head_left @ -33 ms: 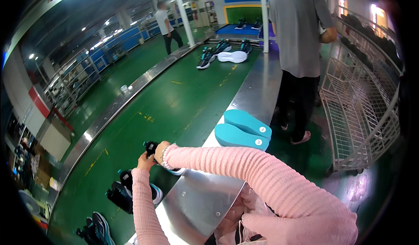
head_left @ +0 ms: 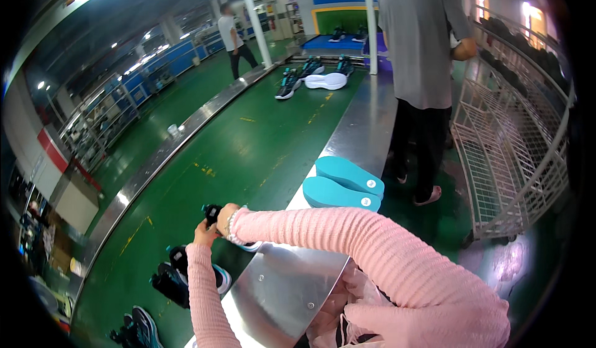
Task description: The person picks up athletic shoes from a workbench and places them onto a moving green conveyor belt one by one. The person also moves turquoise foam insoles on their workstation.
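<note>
Both my hands are at a dark sneaker [head_left: 213,213] with teal trim, on the green conveyor belt [head_left: 230,162] beside the metal ledge. My right hand [head_left: 227,218] is closed on its upper, and part of a pale sole shows below the wrist. From the near left, my left hand [head_left: 205,231] grips the same shoe, its fingers bent and partly hidden. Left of my left forearm are more dark sneakers [head_left: 171,283]. Two teal insoles [head_left: 341,193] lie side by side on the metal ledge [head_left: 357,134], beyond my right forearm.
Further along the belt stand several dark sneakers [head_left: 287,86], by a shoe with its white sole [head_left: 326,81] showing. More sneakers [head_left: 141,326] are at the lower left. A person in grey [head_left: 416,44] stands beside the ledge, near a wire rack cart [head_left: 496,156]. Another person [head_left: 231,38] is beyond the belt.
The whole scene has shifted slightly left in the picture. Both hands stay on the sneaker.
</note>
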Available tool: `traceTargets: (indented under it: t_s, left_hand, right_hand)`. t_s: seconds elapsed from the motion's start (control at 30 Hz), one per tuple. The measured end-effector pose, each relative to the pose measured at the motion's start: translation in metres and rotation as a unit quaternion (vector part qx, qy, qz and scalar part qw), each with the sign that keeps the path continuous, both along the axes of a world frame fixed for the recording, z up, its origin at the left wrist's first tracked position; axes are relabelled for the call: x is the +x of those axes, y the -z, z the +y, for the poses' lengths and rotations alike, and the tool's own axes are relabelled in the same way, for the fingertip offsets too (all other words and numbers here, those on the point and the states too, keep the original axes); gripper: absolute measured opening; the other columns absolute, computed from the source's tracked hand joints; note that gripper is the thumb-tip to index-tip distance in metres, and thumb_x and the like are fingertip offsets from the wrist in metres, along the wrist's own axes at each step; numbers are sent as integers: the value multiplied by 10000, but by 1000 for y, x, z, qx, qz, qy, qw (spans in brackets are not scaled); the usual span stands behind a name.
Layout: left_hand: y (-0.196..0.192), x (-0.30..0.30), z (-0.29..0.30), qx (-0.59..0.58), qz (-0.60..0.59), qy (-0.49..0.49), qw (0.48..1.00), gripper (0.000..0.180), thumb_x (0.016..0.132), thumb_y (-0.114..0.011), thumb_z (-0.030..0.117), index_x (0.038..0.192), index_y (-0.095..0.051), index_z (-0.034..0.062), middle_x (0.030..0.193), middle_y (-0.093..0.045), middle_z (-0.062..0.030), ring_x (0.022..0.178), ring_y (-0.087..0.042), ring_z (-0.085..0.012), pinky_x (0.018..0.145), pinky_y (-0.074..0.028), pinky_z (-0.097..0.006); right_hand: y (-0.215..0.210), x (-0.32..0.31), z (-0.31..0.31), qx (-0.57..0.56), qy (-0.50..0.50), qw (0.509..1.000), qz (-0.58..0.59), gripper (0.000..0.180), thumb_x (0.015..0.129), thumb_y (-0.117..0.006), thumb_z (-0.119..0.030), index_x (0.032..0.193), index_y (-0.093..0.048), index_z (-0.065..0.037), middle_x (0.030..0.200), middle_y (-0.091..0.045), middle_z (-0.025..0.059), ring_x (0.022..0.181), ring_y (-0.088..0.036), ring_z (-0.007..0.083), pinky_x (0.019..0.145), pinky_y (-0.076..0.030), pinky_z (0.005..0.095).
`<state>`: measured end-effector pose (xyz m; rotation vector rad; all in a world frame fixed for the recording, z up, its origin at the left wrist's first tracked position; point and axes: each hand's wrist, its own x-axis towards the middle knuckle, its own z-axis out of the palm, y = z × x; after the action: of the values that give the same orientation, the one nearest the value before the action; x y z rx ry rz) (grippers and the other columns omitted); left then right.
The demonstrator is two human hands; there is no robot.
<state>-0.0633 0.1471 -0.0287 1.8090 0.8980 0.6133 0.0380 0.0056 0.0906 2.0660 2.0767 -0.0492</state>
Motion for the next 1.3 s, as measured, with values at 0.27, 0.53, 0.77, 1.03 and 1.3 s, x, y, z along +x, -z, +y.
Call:
traceTargets:
  t_s: [0.27, 0.53, 0.77, 1.03, 1.3]
  left_hand:
    - [-13, -11, -13, -27, -50, 36, 998, 257, 776, -545, 68, 1011, -530, -38, 849, -585, -60, 612, -557, -108, 486, -451, -212]
    - [-4, -20, -9, -7, -8, 43, 999, 232, 787, -505, 68, 1002, -550, -6, 802, -582, -46, 610, -556, -106, 524, -479, -232]
    - [16, -30, -3, 43, -100, 67, 992, 232, 827, -455, 28, 1035, -551, -8, 883, -599, -50, 800, -547, -114, 707, -438, -244]
    - [4, -28, 10, 268, -18, -8, 963, 348, 776, -560, 41, 1114, -489, -7, 1055, -533, -112, 903, -519, -201, 745, -423, -295]
    - [-72, 18, -101, 367, 376, -57, 849, 165, 736, -562, 128, 844, -618, 17, 891, -609, -167, 866, -583, -315, 782, -451, -416]
  right_hand:
    - [2, 8, 6, 31, -57, 997, 43, 227, 682, -618, -291, 849, -674, -146, 877, -650, 42, 819, -622, 186, 680, -491, 327]
    - [107, -17, 68, 127, 212, 930, 273, 137, 708, -587, -137, 791, -657, -53, 805, -648, 102, 770, -631, 229, 644, -505, 330]
    - [106, -34, 78, 93, 210, 940, 252, 168, 694, -600, -141, 844, -650, -81, 854, -642, 94, 804, -624, 218, 660, -504, 315]
    - [71, -32, 13, 104, 67, 976, 181, 236, 697, -596, -138, 928, -621, -93, 957, -611, 114, 852, -604, 227, 690, -500, 315]
    - [103, 58, -196, 246, 155, 836, 465, 204, 829, -432, -168, 973, -571, -127, 741, -600, 115, 675, -583, 295, 648, -462, 391]
